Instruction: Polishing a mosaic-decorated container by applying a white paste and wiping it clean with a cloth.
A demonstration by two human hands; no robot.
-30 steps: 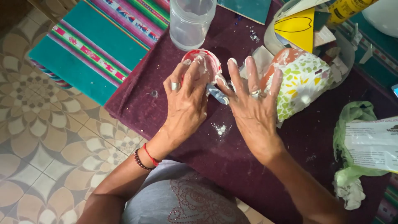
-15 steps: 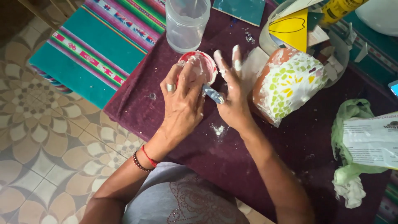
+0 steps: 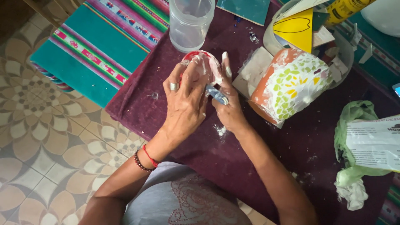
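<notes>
My left hand [image 3: 185, 102], with a ring on one finger, grips a small red bowl [image 3: 203, 62] smeared with white paste, held just above the dark purple tablecloth [image 3: 258, 166]. My right hand [image 3: 228, 106] presses against the bowl's right side, its fingers coated in white paste. A small blue-handled tool [image 3: 217, 94] lies between the two hands; which hand holds it is unclear. A few white paste crumbs [image 3: 219, 131] lie on the cloth under my right wrist.
A clear plastic cup [image 3: 189, 25] stands just beyond the bowl. To the right lies a terracotta pot [image 3: 291, 85] covered in green and yellow mosaic. A white bucket [image 3: 346, 52] holds tile pieces. A green bag [image 3: 362, 137] with a printed paper sits far right. Striped cloth [image 3: 104, 46] lies left.
My right hand left the mosaic pot and closed in against the bowl's right side, fingers now together. The left hand kept its grip on the bowl.
</notes>
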